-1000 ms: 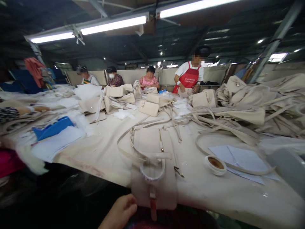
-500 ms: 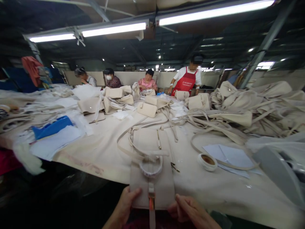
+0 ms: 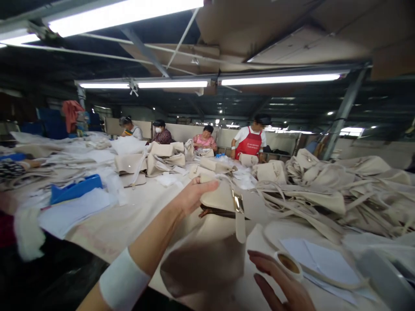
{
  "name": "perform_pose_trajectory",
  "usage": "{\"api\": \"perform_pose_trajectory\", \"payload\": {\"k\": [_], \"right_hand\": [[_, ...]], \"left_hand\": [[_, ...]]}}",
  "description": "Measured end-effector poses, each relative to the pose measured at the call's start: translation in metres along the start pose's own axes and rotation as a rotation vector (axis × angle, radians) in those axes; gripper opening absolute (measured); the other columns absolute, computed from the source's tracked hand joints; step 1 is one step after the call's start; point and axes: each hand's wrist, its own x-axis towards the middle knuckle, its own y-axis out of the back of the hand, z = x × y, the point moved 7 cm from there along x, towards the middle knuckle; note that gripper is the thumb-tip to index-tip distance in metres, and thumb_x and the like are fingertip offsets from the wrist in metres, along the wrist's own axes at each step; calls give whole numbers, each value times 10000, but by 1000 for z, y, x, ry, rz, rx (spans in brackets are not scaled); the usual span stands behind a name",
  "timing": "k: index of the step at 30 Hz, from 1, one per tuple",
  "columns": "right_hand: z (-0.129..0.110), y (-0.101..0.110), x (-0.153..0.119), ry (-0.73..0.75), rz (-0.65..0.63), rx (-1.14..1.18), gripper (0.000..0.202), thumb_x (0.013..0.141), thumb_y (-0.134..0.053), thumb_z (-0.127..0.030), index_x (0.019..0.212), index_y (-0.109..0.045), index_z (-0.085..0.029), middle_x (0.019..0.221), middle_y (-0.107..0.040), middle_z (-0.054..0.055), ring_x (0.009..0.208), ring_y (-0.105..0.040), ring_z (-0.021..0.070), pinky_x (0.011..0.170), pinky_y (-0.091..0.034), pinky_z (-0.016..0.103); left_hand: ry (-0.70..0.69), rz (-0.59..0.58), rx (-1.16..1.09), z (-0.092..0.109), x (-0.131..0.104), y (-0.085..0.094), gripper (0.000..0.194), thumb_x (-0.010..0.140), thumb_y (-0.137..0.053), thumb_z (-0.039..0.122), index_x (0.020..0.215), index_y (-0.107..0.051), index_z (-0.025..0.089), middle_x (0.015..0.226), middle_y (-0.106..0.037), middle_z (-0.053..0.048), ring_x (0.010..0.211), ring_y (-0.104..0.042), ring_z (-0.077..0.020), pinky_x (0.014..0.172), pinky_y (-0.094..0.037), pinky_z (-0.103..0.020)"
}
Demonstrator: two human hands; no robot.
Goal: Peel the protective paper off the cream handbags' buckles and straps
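Note:
A beige handbag (image 3: 207, 242) stands raised over the near edge of the table, its body toward me. My left hand (image 3: 194, 194) is closed on the bag's upper part at its left end. Below the flap is a dark gap, and a gold metal clasp (image 3: 238, 201) with a hanging strap shows on the flap. To the right of the bag is my right hand (image 3: 279, 278), fingers apart, holding nothing. A round white roll (image 3: 300, 272) with a brown centre lies just behind that hand.
White paper sheets (image 3: 314, 255) lie at the right, near a grey object (image 3: 382, 276). Behind them rises a heap of beige bags and straps (image 3: 324, 181). A blue piece (image 3: 76, 188) lies at the left. Several people, one in a red apron (image 3: 249, 144), are across the table.
The handbag has gone from lying flat to being lifted and tipped up. My left hand has moved up to its top, my right hand has let go, and the view has tilted upward.

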Motion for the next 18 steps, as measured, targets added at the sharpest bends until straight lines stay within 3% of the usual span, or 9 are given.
{"api": "perform_pose_trajectory", "payload": {"k": [3, 7, 10, 14, 18], "right_hand": [[-23, 15, 32, 260, 191, -226, 371, 878, -596, -297, 1247, -579, -256, 1286, -633, 86, 1159, -616, 242, 917, -550, 311], [-22, 16, 75, 275, 246, -372, 317, 905, -533, -323, 1196, -601, -217, 1215, -654, 123, 1116, -618, 296, 919, -525, 430], [-16, 9, 106, 204, 98, -397, 331, 868, -576, -363, 1166, -610, -222, 1078, -700, 105, 976, -656, 288, 824, -531, 414], [-36, -13, 129, 206, -157, -425, 83, 805, -630, -278, 871, -631, -227, 1003, -672, 73, 844, -647, 227, 707, -496, 315], [-47, -41, 144, 142, -380, -273, 294, 713, -684, -227, 1004, -656, -199, 993, -696, 72, 909, -653, 251, 759, -485, 314]], "left_hand": [[32, -5, -65, 0, 22, 0, 207, 733, -757, 230, 865, -707, 78, 806, -724, -96, 678, -672, -178, 681, -549, -255], [131, -11, -147, -14, 34, 16, 200, 825, -677, 232, 928, -687, 61, 882, -726, -122, 731, -686, -191, 711, -558, -270], [152, 37, -222, -15, 39, 34, 179, 887, -585, 194, 980, -654, 58, 888, -723, -121, 759, -690, -198, 750, -567, -318], [179, 99, -289, -16, 49, 53, 227, 951, -474, 225, 995, -622, 59, 840, -716, -119, 732, -693, -189, 747, -562, -316], [234, 153, -292, -24, 68, 64, 279, 974, -422, 257, 982, -613, 53, 820, -707, -117, 734, -692, -180, 744, -546, -293]]}}
